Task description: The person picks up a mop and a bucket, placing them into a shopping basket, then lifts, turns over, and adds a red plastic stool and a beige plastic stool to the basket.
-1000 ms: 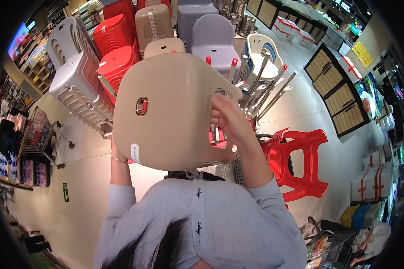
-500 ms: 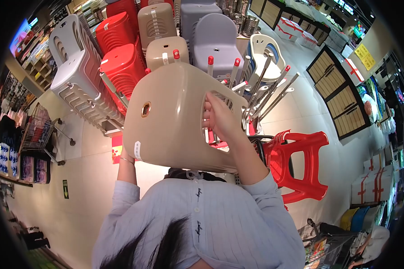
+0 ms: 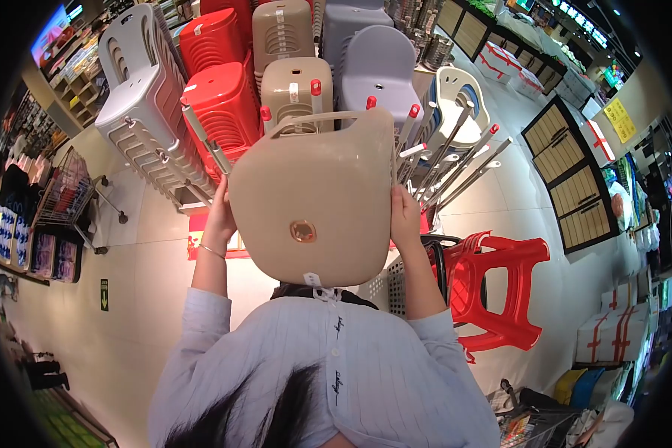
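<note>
A beige plastic chair [image 3: 313, 194] is held up in front of my body. Its smooth seat faces me, with a gold-rimmed inset in it and a white sticker on the near edge. An open slot shows along its far side. My left hand [image 3: 218, 215] grips the left edge, and my right hand [image 3: 405, 216] grips the right edge. Both sets of fingers curl partly out of sight around the sides. Beyond it stand stacked beige chairs [image 3: 301, 78] of similar colour.
Red chair stacks [image 3: 218, 93], grey chairs [image 3: 138, 93] and a purple-grey chair [image 3: 379, 67] stand ahead. Metal legs with red caps [image 3: 413, 112] stick up behind the held chair. At my right is a red stool [image 3: 500, 287] on its side. A shopping cart [image 3: 71, 194] stands left.
The beige chair has turned, so its slotted side moved from the right to the far side. My right hand left the slot and now grips the right edge.
</note>
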Demonstrator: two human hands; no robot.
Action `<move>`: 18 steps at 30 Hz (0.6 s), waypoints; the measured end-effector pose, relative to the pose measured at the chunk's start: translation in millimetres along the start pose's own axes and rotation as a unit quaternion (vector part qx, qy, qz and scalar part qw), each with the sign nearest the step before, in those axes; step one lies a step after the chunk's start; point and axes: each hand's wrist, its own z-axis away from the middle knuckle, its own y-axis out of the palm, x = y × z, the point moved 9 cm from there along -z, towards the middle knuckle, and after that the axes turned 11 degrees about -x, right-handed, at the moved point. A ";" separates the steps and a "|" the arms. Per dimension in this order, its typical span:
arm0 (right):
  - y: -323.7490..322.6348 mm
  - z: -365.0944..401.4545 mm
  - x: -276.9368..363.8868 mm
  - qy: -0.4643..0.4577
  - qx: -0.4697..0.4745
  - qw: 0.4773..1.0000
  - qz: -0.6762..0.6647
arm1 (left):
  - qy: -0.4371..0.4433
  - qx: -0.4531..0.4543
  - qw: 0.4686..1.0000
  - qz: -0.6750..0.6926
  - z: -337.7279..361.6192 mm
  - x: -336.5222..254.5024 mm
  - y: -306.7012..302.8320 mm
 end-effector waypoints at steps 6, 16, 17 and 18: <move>-29.1 41.9 -30.5 -0.049 -0.009 0.998 0.044 | 0.037 -0.009 0.999 -0.001 3.1 33.1 9.7; -71.9 74.3 -60.6 0.024 -0.092 0.995 0.006 | 0.012 -0.024 1.000 0.014 47.4 34.7 55.3; -73.6 76.1 -58.4 0.026 -0.094 0.995 0.007 | 0.010 -0.037 0.999 0.020 51.5 34.3 56.4; -78.6 78.5 -57.9 0.049 -0.112 0.992 -0.036 | 0.007 -0.037 0.999 0.019 53.5 36.8 54.6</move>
